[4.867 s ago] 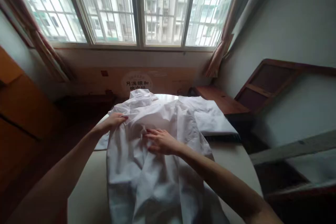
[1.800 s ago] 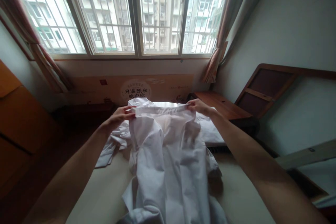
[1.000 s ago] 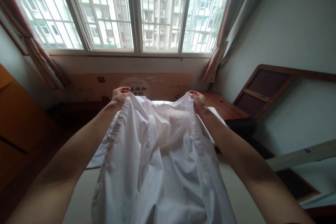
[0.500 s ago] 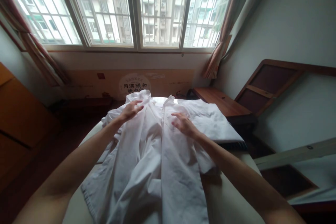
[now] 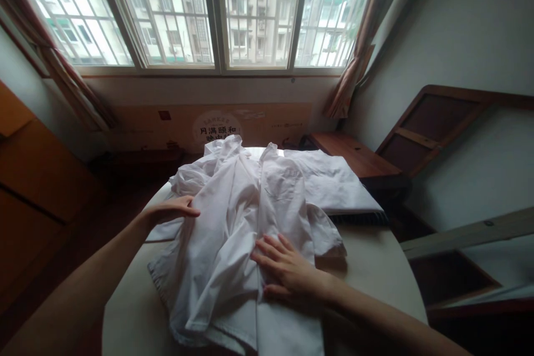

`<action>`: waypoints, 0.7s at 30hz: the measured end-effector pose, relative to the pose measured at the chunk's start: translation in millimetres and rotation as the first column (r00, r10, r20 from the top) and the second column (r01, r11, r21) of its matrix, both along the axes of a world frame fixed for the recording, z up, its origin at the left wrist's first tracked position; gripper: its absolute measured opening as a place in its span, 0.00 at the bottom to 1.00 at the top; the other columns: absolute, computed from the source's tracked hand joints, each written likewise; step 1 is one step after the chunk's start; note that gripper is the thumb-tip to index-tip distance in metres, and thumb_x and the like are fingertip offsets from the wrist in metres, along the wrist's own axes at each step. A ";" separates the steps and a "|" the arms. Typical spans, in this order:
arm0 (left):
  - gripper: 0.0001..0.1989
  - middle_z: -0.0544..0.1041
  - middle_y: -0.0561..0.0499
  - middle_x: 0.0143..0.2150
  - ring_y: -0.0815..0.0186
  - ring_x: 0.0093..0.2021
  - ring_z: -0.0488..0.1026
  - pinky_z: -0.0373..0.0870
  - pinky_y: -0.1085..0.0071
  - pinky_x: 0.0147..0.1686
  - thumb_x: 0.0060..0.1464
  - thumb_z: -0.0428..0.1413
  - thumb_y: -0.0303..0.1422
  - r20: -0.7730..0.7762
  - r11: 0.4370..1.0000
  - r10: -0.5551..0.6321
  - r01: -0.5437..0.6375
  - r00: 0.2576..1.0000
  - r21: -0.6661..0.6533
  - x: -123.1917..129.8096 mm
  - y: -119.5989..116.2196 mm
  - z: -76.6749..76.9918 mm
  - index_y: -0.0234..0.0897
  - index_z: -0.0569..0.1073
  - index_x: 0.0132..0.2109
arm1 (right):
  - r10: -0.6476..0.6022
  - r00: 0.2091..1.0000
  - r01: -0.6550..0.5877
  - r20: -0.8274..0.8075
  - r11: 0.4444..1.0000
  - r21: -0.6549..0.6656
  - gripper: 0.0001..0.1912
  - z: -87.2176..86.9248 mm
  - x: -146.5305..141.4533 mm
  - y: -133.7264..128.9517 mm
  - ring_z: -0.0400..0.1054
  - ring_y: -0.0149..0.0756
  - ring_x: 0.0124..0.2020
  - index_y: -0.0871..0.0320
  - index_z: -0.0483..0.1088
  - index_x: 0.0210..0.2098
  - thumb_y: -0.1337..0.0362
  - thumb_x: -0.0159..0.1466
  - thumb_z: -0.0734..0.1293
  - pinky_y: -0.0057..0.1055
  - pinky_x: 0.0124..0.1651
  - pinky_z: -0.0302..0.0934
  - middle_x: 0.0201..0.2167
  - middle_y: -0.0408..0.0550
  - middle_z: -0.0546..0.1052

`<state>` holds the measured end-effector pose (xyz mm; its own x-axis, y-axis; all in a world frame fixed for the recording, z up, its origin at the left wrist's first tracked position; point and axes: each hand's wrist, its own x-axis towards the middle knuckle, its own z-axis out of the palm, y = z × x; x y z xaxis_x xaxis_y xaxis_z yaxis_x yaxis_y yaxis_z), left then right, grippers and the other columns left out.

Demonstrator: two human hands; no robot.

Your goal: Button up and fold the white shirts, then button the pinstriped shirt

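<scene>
A white short-sleeved shirt [image 5: 233, 222] lies rumpled, front upward, over the round table, its collar at the far end and its hem toward me. Flat on the lower front of it, beside the straight front edge, rests my right hand [image 5: 286, 270] with fingers spread. At the shirt's left side, my left hand [image 5: 177, 208] has its fingers stretched out, their tips against the cloth. Neither hand grips the fabric. The sleeve [image 5: 327, 233] on the right hangs outward from the shirt, and the left sleeve is bunched up.
A folded white cloth [image 5: 337, 181] lies at the table's far right, over something dark and ribbed. The pale round tabletop [image 5: 375, 267] shows around the shirt. Behind it stand a low brown wooden table [image 5: 354, 153] and a printed panel [image 5: 275, 117] under the barred window.
My right hand has come down and toward me onto the shirt's lower front. My left hand has moved left and nearer, to the shirt's side. The hem has drawn up into folds.
</scene>
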<state>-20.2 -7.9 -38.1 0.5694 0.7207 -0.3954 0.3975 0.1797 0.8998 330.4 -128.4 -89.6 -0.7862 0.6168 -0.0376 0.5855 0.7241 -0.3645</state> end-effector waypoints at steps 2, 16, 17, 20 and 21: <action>0.25 0.78 0.47 0.42 0.54 0.46 0.73 0.68 0.61 0.47 0.35 0.65 0.38 0.005 0.975 -0.136 0.134 0.991 -0.175 -15.0 -14.4 -1.6 0.36 0.74 0.44 | -0.070 0.998 0.070 0.000 0.997 0.037 0.36 3.7 0.9 -14.6 0.43 0.54 0.65 0.54 0.52 0.64 0.44 0.61 0.59 0.56 0.63 0.36 0.64 0.57 0.54; 0.43 0.75 0.43 0.40 0.55 0.42 0.72 0.68 0.61 0.44 0.31 0.64 0.53 0.356 0.995 0.100 -0.103 0.929 -0.011 37.6 -104.9 -41.5 0.33 0.68 0.52 | -0.178 0.984 0.164 0.013 0.929 0.332 0.08 -26.5 -60.2 -42.8 0.64 0.40 0.35 0.62 0.67 0.40 0.70 0.62 0.59 0.37 0.40 0.60 0.35 0.53 0.71; 0.41 0.75 0.43 0.39 0.55 0.42 0.72 0.69 0.61 0.43 0.32 0.64 0.52 0.318 0.984 0.130 -0.161 0.939 0.073 49.8 -108.8 -43.1 0.32 0.69 0.50 | -0.167 0.986 0.154 0.014 0.935 0.320 0.08 -27.6 -59.4 -40.3 0.63 0.38 0.34 0.62 0.66 0.38 0.72 0.62 0.58 0.36 0.39 0.59 0.34 0.52 0.71; 0.28 0.75 0.45 0.37 0.57 0.39 0.71 0.69 0.63 0.40 0.35 0.65 0.47 0.134 0.908 0.162 -0.201 0.978 0.367 84.2 -117.6 -54.7 0.32 0.72 0.41 | -0.157 0.986 0.165 -0.056 0.968 0.191 0.10 -26.4 -54.8 -34.4 0.62 0.34 0.30 0.60 0.65 0.35 0.75 0.62 0.54 0.31 0.35 0.57 0.32 0.49 0.71; 0.23 0.75 0.46 0.35 0.58 0.37 0.70 0.69 0.64 0.39 0.38 0.63 0.46 0.075 0.877 0.166 -0.182 0.983 0.444 93.0 -119.3 -59.8 0.33 0.73 0.37 | -0.180 0.979 0.191 -0.097 0.974 0.123 0.10 -22.7 -51.8 -32.3 0.62 0.32 0.28 0.60 0.65 0.35 0.74 0.63 0.54 0.29 0.33 0.56 0.30 0.47 0.71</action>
<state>72.8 -127.2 -97.9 0.4255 0.9049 0.0098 0.3656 -0.1818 0.9128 278.7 -160.7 -112.3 -0.6545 0.7472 0.1154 0.6850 0.6507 -0.3278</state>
